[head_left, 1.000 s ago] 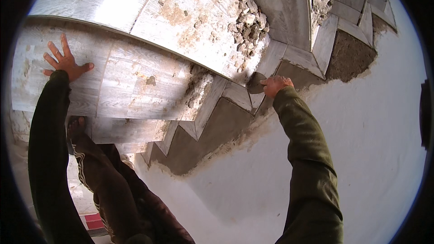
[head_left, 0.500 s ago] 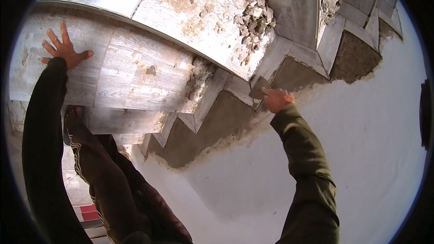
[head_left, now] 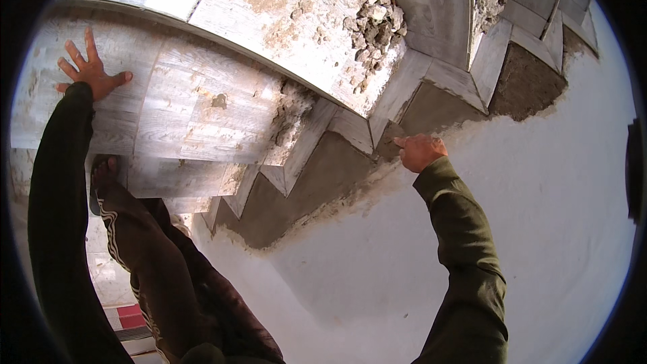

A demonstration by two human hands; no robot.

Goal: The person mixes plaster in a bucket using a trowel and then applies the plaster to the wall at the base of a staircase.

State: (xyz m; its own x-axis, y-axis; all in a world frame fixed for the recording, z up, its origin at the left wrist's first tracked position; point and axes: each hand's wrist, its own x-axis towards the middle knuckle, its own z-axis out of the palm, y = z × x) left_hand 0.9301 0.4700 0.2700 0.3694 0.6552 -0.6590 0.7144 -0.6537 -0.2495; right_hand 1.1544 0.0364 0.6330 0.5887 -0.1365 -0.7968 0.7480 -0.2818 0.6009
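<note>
At the far left we brace our bare left hand (head_left: 96, 79) on a grey wood-look tile tread (head_left: 168, 118), fingers spread, thumb out to the right. Right of it, a zigzag-edged band of grey mortar (head_left: 323, 168) lies between pale wood-look edging tiles (head_left: 311, 138) and the white plastered wall (head_left: 404, 256); its long axis climbs from near left to far right. Further right, our bare right hand (head_left: 423, 152) has curled fingers, seemingly pinching a small, thin, grey-bladed hand tool (head_left: 389, 143) at the mortar. The tool seems to point left, its long axis roughly crosswise, though its blade blends in. We judge the step as smoothing mortar; the next move calls for a flat blade, clear of tile edges.
</note>
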